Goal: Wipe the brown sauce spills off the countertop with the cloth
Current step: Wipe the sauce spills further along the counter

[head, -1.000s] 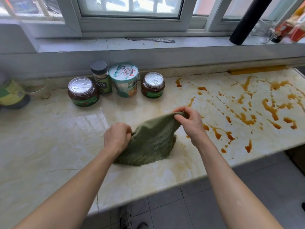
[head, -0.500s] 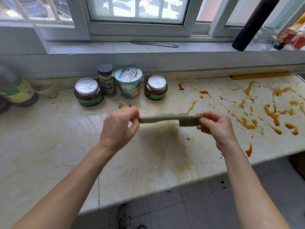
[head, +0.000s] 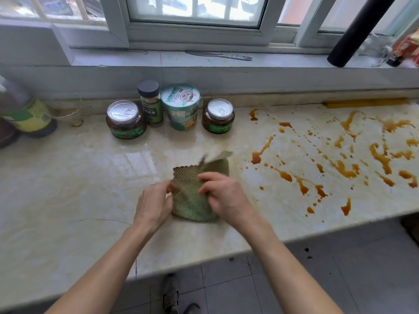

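one green cloth (head: pixel 192 201) is shown folded into a small pad on the counter (head: pixel 68 189), near its front edge at the middle of the view. two hands are counted. the left hand (head: pixel 154 202) is set at the pad's 9 o'clock edge, which is pinched by its curled fingers. the right hand (head: pixel 224 196) is laid over the 3 o'clock side, with its fingers curled onto the fabric. the hands are held close together, both on the cloth. a blurred flap is seen at the pad's 1 o'clock corner.

the brown sauce spills (head: pixel 382 158), too many to count, are spread from 1 to 4 o'clock of the cloth and are not touched by it.

four containers are ranged at 11 to 12 o'clock along the back wall: the left jar (head: pixel 125 120), one dark-capped spice bottle (head: pixel 150 102), one paper cup (head: pixel 181 107) and the right jar (head: pixel 218 116). one knife (head: pixel 218 55) is laid on the window sill.

compared with half a second earlier, the cloth has been brought down from a taut strip held in the air, and the hands have been drawn together. the spills are unchanged.
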A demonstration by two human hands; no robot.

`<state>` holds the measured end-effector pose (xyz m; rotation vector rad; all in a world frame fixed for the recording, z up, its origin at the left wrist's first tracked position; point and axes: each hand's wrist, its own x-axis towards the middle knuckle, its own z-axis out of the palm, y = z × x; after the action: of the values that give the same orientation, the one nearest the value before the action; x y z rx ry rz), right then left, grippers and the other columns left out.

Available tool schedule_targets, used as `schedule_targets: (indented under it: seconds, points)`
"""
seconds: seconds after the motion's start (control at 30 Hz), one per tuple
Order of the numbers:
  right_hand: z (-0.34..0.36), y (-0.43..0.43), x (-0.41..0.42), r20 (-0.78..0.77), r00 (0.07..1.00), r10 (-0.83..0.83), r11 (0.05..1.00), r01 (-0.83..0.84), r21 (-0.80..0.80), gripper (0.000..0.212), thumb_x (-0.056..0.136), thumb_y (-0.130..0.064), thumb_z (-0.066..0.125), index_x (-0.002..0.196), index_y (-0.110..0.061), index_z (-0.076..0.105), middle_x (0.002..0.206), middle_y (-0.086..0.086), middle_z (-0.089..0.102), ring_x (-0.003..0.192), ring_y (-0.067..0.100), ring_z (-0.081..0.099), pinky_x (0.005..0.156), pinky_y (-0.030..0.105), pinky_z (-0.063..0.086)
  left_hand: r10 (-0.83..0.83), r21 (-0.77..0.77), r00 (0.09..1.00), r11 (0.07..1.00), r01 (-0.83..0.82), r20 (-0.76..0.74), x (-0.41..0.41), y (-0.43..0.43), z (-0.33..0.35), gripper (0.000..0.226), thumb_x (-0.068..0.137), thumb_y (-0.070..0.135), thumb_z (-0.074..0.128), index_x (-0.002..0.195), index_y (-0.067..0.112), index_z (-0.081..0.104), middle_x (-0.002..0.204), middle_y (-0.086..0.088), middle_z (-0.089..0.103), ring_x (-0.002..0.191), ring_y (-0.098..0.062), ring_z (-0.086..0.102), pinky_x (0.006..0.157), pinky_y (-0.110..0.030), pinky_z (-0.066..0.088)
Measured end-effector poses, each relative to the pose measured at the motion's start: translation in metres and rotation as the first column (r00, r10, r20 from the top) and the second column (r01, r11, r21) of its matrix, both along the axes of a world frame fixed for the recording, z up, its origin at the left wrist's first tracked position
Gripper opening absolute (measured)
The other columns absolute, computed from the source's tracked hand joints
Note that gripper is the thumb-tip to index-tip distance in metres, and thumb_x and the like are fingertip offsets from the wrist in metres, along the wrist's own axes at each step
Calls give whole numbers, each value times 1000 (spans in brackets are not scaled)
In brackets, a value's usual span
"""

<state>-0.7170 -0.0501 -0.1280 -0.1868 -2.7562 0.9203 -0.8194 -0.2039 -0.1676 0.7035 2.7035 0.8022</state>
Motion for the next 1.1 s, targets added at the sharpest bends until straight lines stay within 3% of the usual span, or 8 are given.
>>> schedule_targets:
  seconds: [0.07, 0.2, 0.33, 0.47, 0.63, 0.83, 1.0, 1.1]
  points:
    - [-7, -15, -2, 83, 991, 105, 991, -97, -98, 41, 71, 15, 52, 91, -9, 77, 129, 9, 63, 109, 21, 64, 100, 17, 40, 66, -15, 998, 998, -66, 5, -2, -4, -1, 27, 89, 4, 51, 111, 15, 63, 108, -8, 68, 93, -26, 65, 80, -36, 48]
    - [-33, 9, -1, 12, 919, -394, 890, 385, -243, 45, 81, 16, 46, 105, -11, 72, 119, 4, 67, 102, 14, 64, 97, 34, 50, 145, -45, 988, 988, -148, -61, -14, -15, -6, 34, 90, -2, 43, 118, 13, 57, 111, -8, 66, 95, -26, 62, 71, -32, 42]
    - [-72, -23, -25, 133, 936, -325, 942, 333, -42, 47, 95, -22, 50, 142, -19, 46, 151, 11, 35, 142, 27, 27, 119, 38, 20, 115, -58, 990, 991, -120, -77, -13, -9, -7, 35, 90, -2, 43, 118, 14, 55, 112, -8, 64, 96, -29, 60, 71, -36, 46]
    - [-105, -47, -40, 320, 923, -213, 943, 107, 316, 71, 88, -66, 15, 153, -38, 13, 163, 5, -2, 148, 30, -12, 118, 52, -8, 69, -51, 995, 996, -73, -68, -7, 2, -10, 35, 87, -1, 44, 117, 15, 54, 109, -8, 63, 95, -30, 60, 75, -40, 49]
    - [-118, -47, 6, 259, 895, -363, 881, 239, 408, 69, 93, -66, 26, 154, -36, 17, 163, 5, 4, 149, 31, -6, 116, 56, 2, 82, -52, 991, 995, -88, -107, -16, -6, -15, 34, 90, -1, 43, 118, 14, 54, 109, -9, 64, 94, -28, 61, 70, -35, 45]
    - [-118, -47, 0, 259, 951, -171, 885, 33, 465, 65, 93, -66, 30, 152, -40, 21, 162, 0, 14, 149, 29, 8, 115, 55, 7, 19, -45, 996, 999, -23, -85, -17, 8, -15, 38, 88, -2, 43, 119, 16, 55, 111, -9, 62, 95, -30, 60, 73, -38, 47]
    - [-121, -19, 33, 254, 874, -414, 829, 247, 501, 63, 96, -62, 24, 153, -36, 19, 163, 1, 12, 150, 30, 3, 116, 57, 7, -67, -34, 994, 997, 64, -83, -13, 12, -19, 42, 86, -5, 44, 120, 14, 57, 115, -10, 60, 97, -30, 62, 77, -42, 51]
    - [-124, -63, 43, 280, 911, -302, 867, 141, 478, 64, 95, -62, 28, 153, -34, 21, 162, 4, 13, 149, 34, 6, 114, 59, 9, -67, -30, 995, 997, 65, -78, -12, 12, -19, 43, 85, -7, 44, 121, 13, 58, 117, -11, 60, 100, -30, 61, 80, -42, 51]
